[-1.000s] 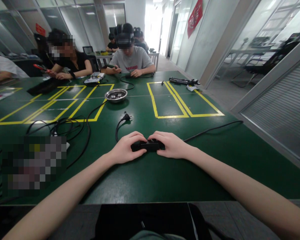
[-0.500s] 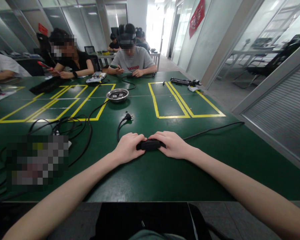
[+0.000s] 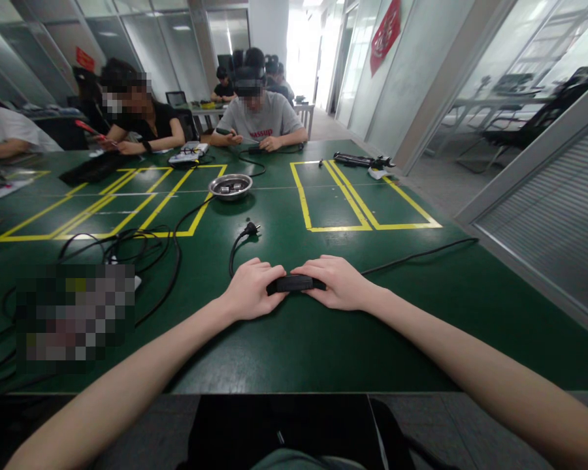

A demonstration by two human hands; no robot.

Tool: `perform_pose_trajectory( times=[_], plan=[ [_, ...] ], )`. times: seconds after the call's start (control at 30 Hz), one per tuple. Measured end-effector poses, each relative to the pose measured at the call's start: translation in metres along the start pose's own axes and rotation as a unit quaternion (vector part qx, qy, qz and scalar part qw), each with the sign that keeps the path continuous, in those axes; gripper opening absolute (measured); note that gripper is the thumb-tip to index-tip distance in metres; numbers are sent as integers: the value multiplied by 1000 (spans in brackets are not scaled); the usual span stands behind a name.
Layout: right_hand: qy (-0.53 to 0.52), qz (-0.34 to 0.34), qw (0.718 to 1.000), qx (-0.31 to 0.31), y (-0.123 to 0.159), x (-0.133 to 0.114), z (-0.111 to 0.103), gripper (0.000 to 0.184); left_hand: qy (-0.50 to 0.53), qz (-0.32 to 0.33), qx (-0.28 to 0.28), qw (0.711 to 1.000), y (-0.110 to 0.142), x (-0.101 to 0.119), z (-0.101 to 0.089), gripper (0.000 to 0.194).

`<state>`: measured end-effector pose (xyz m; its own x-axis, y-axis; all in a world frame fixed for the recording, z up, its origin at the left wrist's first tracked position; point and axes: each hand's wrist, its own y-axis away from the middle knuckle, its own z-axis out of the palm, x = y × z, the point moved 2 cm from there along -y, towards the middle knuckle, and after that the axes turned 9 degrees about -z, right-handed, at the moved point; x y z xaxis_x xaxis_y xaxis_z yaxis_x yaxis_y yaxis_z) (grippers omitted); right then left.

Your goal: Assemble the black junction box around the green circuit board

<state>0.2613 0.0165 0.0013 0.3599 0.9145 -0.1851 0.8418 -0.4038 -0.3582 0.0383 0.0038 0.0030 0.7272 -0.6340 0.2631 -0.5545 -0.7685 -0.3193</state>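
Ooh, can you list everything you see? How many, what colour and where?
Table: one, green, foreground
Block: one, black, near edge's middle
Plug: one, black, beyond block, leftward
Right cable: one, black, right side
Tangled cables: several, black, left
Pixelated patch: one, mixed colours, near left, contents unclear
Bowl: one, silver, beyond plug
Small parts: several, silvery, inside bowl
Tape outlines: several, yellow, across table
Tool-like bundle: one, black, table's far right
Boxy device: one, whitish, table's far side, left of centre
People: several, white, black and grey tops, beyond table
Wall hangings: two, red, background
Chairs: several, black, background
Left hand: one, bare, gripping block
Right hand: one, bare, gripping block
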Motion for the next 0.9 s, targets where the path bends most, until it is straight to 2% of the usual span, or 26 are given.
perform_pose_trajectory(
  times=[0.17,0.4,0.6,0.73,0.9],
  plan=[
    [40,-48,998,10,-1,-1,0,34,-1,5,4,1000,2,1,1,17],
    [76,-38,996,5,0,-6,-1,37,-31,99,37,994,2,5,-3,41],
    [72,-54,996,3,-2,-3,-2,37,-44,112,29,992,2,2,1,44],
    [89,-76,993,9,0,-3,-2,37,-11,86,14,996,2,4,1,42],
    [166,-138,975,50,3,-7,-7,41,67,-5,-9,998,0,5,-4,42]
  ],
)
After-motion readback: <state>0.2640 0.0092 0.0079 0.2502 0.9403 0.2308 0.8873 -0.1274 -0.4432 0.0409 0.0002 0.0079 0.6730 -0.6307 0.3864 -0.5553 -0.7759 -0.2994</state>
